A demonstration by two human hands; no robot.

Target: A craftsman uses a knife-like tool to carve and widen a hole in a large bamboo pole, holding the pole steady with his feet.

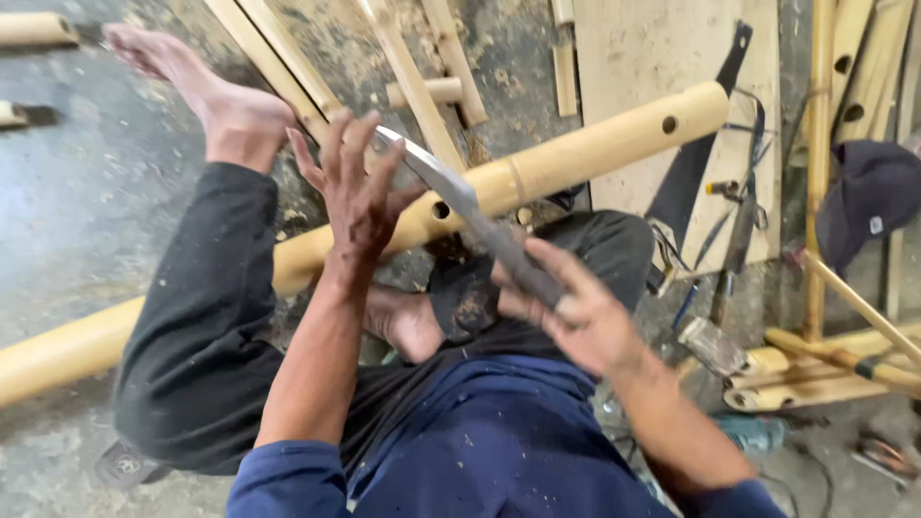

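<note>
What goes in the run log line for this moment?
left hand: open, on bamboo pole | right hand: gripping knife | blade at pole hole

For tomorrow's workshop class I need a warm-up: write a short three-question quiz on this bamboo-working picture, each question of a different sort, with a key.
1. True or false: the right hand holds the knife.
2. The left hand is: A) spread open over the bamboo pole; B) gripping the hand saw; C) holding the dark cap.
3. Fill in: the pole's side shows round ____.

Key: 1 true; 2 A; 3 holes.
</note>
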